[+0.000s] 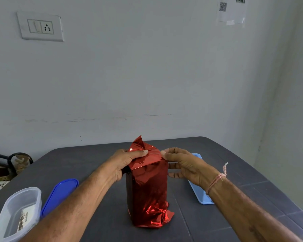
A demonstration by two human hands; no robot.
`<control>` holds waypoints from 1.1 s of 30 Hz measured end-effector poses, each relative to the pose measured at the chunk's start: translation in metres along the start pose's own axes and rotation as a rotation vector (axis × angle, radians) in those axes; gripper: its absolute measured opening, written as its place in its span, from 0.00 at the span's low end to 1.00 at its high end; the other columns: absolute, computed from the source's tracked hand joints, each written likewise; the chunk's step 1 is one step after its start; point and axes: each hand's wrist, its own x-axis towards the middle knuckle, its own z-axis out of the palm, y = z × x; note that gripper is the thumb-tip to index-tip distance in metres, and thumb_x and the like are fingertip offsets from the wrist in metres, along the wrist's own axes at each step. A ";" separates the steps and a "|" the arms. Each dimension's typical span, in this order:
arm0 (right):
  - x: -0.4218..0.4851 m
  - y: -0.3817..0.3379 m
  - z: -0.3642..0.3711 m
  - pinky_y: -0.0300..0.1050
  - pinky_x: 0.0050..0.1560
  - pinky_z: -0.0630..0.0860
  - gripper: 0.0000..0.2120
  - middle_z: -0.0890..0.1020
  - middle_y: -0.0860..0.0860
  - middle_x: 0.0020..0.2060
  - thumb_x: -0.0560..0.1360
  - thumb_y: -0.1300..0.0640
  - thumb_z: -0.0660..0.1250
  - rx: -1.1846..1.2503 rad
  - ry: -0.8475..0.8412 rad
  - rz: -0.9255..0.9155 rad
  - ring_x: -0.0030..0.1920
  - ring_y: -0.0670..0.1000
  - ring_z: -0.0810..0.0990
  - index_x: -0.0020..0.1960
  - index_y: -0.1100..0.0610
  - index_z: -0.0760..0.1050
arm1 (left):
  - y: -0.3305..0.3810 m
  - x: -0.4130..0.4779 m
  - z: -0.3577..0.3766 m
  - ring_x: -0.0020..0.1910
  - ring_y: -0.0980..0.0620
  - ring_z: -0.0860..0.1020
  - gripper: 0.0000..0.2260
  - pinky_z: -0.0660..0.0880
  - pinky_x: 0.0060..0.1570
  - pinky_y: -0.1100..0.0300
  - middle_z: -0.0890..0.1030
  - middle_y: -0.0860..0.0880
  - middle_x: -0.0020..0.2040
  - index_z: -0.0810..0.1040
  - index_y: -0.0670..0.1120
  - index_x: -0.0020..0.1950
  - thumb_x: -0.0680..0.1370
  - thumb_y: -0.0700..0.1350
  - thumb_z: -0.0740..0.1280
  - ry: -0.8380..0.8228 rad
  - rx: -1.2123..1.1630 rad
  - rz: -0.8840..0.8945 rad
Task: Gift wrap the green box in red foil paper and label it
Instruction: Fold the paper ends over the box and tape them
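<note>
Head view: the left hand (128,160) has its grip clamped on the red foil paper (148,187), thumb on the near face and fingers round the top left corner. The right hand (184,165) has its grip closed on the foil's top right edge between thumb and forefinger; its other fingers lie straight, just beside the package's right side. A loose peak of foil stands up between the two grips and a little behind them. Below the grips the package stands upright on the tabletop (94,165), its foot crumpled and flaring out to the right. The green box itself is hidden under the foil.

Behind the grips, a band of bare tabletop runs to the far edge, which ends just short of the wall (147,75). Right of the right grip, a light blue tray (200,194) lies partly under that wrist, with more bare tabletop beyond it to the right edge. Left of and below the left grip lie a blue lid (59,194) and a clear container (16,213) at the near left edge, both well apart from the package.
</note>
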 end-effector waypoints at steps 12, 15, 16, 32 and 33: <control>-0.010 0.017 -0.013 0.53 0.55 0.80 0.18 0.86 0.53 0.53 0.81 0.47 0.66 0.224 -0.007 -0.013 0.53 0.54 0.85 0.66 0.57 0.78 | -0.004 0.004 -0.004 0.37 0.46 0.85 0.32 0.82 0.36 0.59 0.87 0.38 0.45 0.83 0.35 0.58 0.58 0.46 0.82 -0.024 -0.019 0.015; -0.012 0.022 -0.012 0.51 0.55 0.80 0.21 0.86 0.52 0.53 0.76 0.48 0.71 0.188 -0.032 -0.047 0.53 0.53 0.85 0.65 0.56 0.78 | -0.004 0.004 -0.004 0.36 0.47 0.85 0.32 0.81 0.34 0.61 0.86 0.39 0.44 0.82 0.35 0.59 0.58 0.46 0.82 -0.022 -0.019 0.020; -0.012 0.023 -0.011 0.51 0.55 0.80 0.22 0.86 0.52 0.54 0.75 0.46 0.72 0.181 -0.037 -0.054 0.53 0.53 0.85 0.65 0.56 0.78 | -0.004 0.004 -0.003 0.36 0.47 0.85 0.32 0.81 0.34 0.61 0.86 0.39 0.44 0.82 0.35 0.59 0.58 0.46 0.82 -0.022 -0.018 0.022; -0.014 0.013 0.004 0.52 0.54 0.83 0.18 0.87 0.52 0.53 0.72 0.51 0.78 0.014 0.095 -0.112 0.49 0.50 0.85 0.59 0.53 0.80 | 0.004 0.005 -0.008 0.44 0.45 0.86 0.30 0.82 0.43 0.57 0.87 0.40 0.47 0.83 0.38 0.59 0.61 0.50 0.83 -0.031 0.131 0.062; -0.013 0.013 0.004 0.53 0.53 0.83 0.18 0.87 0.52 0.53 0.72 0.51 0.78 0.011 0.097 -0.116 0.49 0.50 0.85 0.59 0.54 0.80 | 0.006 0.005 -0.008 0.44 0.47 0.86 0.27 0.81 0.43 0.59 0.88 0.42 0.46 0.84 0.39 0.56 0.63 0.50 0.83 -0.031 0.178 0.088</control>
